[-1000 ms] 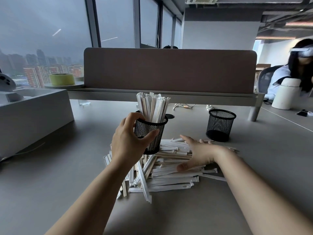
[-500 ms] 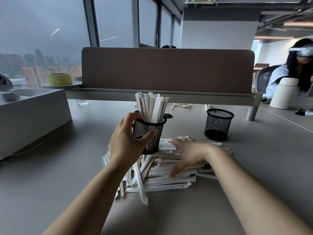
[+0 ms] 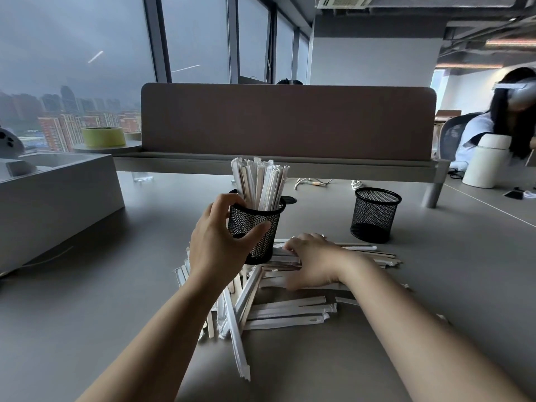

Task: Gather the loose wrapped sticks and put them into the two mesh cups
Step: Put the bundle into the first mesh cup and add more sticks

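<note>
Black wire mesh forms both cups on the grey desk [image 3: 435, 300]: the nearer mesh cup [image 3: 255, 227], at the centre of the frame, is packed with upright wrapped sticks [image 3: 259, 181] that rise well above its rim, while the second mesh cup [image 3: 374, 214] stands apart at centre right and shows no sticks above its rim. The left hand [image 3: 220, 245] is wrapped around the nearer cup, thumb across its front and fingers curled behind its left side. Whether the cup's base rests on the pile beneath it or is lifted just clear, I cannot tell. That pile of loose wrapped sticks [image 3: 287, 311] spreads below and to the right of the cup, some lying sideways, some fanned toward the lower centre. The right hand [image 3: 310, 264] lies palm down on the pile just beside the cup's right, fingers bent over several sticks; whether it has actually closed on any is not clear. Farther back, a brown divider panel [image 3: 287, 120] crosses the frame, and a white flask [image 3: 484, 161] stands at the right.
</note>
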{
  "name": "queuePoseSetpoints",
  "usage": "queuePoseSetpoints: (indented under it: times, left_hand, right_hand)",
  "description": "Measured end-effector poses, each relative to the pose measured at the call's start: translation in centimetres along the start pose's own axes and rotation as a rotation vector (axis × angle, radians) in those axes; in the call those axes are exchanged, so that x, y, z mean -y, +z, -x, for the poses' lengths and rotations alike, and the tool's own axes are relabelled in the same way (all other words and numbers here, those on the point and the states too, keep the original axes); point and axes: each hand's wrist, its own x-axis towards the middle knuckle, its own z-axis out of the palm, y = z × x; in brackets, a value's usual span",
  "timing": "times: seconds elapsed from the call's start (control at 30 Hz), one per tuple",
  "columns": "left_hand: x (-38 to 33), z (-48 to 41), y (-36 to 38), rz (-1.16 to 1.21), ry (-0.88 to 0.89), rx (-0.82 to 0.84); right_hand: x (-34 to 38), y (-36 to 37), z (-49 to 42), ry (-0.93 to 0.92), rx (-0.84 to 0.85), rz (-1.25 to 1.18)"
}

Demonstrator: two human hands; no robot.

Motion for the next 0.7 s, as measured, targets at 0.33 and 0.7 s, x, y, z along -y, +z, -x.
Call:
queuePoseSetpoints:
  times: [0.33,0.7]
  left_hand:
    - [-0.01,0.00,-0.10,0.027,0.001,-0.027]
    - [-0.04,-0.23,-0.26,0.046,-0.004,-0.092]
  right_hand:
    - [0.54,0.33,-0.11,-0.015,-0.064,-0.014]
    - [0.59,0.12,-0.06,0.012,-0.152,-0.039]
